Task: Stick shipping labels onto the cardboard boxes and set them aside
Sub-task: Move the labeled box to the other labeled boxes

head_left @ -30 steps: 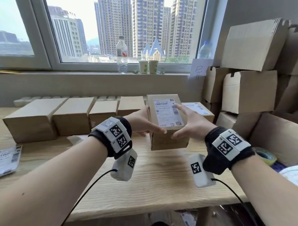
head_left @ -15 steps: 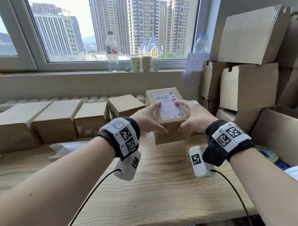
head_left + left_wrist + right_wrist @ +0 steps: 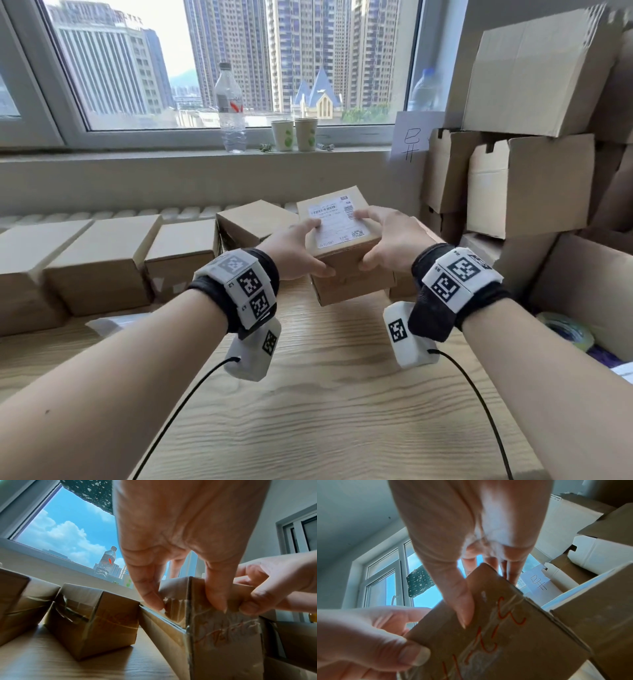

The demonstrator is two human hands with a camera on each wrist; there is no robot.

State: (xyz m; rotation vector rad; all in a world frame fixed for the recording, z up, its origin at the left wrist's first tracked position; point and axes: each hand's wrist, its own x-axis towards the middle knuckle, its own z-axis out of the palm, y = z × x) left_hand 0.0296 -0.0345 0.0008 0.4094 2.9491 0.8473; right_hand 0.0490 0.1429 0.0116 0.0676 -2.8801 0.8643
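Both hands hold the labelled box (image 3: 346, 253) above the table (image 3: 342, 394): the left hand (image 3: 294, 253) clamps its left side and the right hand (image 3: 390, 240) its right side, fingers over the shipping label (image 3: 337, 222). To set it aside well, I would keep it level, lower it beyond the fingertips beside the unlabelled boxes (image 3: 178, 253), and release only when it rests flat.

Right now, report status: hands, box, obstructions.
Left hand and right hand grip labelled box, held above table. Shipping label on top. Unlabelled box close behind.
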